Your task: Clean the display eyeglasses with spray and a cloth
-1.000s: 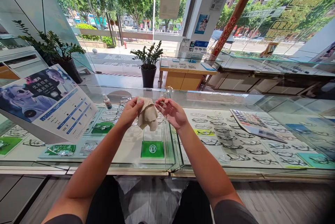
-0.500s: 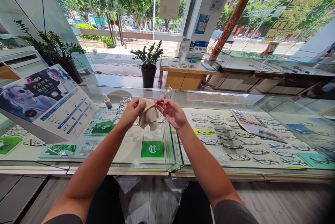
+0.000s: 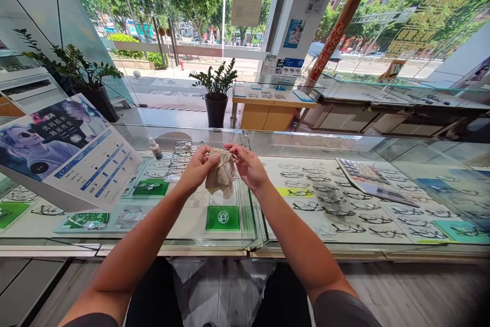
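A crumpled beige cloth (image 3: 219,180) hangs over the glass counter, pinched between the thumb and fingers of my left hand (image 3: 198,168). My right hand (image 3: 249,166) is at the cloth's right edge, fingers bent together and pointing left. A thin, shiny piece seems to be at its fingertips, too small to make out. Below the cloth, a green card with a white round logo (image 3: 222,218) lies in the display case. Rows of eyeglasses (image 3: 184,158) lie under the glass behind my left hand.
On the counter, a small spray bottle (image 3: 155,148) stands to the left, near a large printed display card (image 3: 76,153). A calculator (image 3: 377,184) lies to the right above more eyeglasses. Beyond the counter stands a potted plant (image 3: 215,107).
The cloth has shifted slightly right and is more bunched, now nearer my right fingertips. My left hand has moved a little right and my right hand slightly left, so they are closer together.
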The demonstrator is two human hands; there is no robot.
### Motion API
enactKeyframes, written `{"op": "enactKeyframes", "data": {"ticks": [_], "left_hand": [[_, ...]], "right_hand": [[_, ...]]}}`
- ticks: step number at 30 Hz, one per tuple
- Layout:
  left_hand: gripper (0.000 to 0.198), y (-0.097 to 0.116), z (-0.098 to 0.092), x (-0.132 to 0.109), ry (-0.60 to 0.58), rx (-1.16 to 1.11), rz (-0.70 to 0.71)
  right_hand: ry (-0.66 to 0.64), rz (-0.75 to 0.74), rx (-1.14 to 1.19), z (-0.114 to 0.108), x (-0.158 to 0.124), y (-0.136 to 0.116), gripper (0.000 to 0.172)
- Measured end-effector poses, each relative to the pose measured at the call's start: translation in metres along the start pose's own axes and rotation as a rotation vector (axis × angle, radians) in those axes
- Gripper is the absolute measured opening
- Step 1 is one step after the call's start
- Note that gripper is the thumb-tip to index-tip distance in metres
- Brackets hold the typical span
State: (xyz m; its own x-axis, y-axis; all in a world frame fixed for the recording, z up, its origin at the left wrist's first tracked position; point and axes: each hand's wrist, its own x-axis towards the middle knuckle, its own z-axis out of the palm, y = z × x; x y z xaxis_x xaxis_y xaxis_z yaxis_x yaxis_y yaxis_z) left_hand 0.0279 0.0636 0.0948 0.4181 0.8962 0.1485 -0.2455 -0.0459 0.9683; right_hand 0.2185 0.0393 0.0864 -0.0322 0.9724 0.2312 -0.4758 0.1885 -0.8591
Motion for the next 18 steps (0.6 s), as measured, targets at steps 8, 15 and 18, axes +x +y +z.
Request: {"op": "enactKeyframes", "data": {"ticks": [8, 15, 18], "left_hand": [[0.057, 0.0013, -0.0005, -0.0008, -0.004, 0.035, 0.055], [0.052, -0.0011, 0.0030, -0.0015, -0.025, 0.076, 0.053], [0.049, -0.0004, 0.0051, -0.0027, -0.047, 0.009, 0.024]], "right_hand": [[-0.009, -0.010, -0.034, 0.0019, 0.0009, 0.0070, 0.041], [0.019, -0.025, -0.044, 0.0023, 0.0012, 0.0062, 0.045], [0.023, -0.038, -0.059, 0.0022, 0.0012, 0.0054, 0.045]]}}
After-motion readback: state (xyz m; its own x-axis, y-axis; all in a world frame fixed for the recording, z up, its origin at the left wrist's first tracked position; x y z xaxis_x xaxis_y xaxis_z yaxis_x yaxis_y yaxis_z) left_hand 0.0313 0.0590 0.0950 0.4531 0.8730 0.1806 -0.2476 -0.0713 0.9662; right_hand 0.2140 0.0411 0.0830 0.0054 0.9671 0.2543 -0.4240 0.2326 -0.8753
